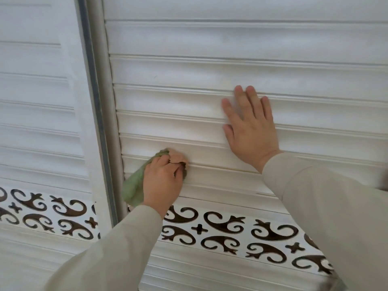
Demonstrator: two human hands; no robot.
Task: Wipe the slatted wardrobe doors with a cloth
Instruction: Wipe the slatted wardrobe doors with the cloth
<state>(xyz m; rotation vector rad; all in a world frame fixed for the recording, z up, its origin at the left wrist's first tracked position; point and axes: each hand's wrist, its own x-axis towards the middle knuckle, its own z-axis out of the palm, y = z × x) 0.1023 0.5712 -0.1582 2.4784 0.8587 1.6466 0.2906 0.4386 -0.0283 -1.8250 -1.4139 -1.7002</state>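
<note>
Cloth bunched in L hand, pressed on slatted door.

Cloth [134,185], green w/ tan part, is held in curled fingers of L hand [162,182] against a low slat of the door [210,70], near its L edge; a tail hangs below the grip. R hand [249,131] is laid flat, fingers straight, on slats higher up.

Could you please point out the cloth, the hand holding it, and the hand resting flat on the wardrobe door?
cloth [134,186]: head view, on the green fold hanging left of the wrist.
left hand [163,181]: head view, on its back.
right hand [251,131]: head view, on its back.
</note>
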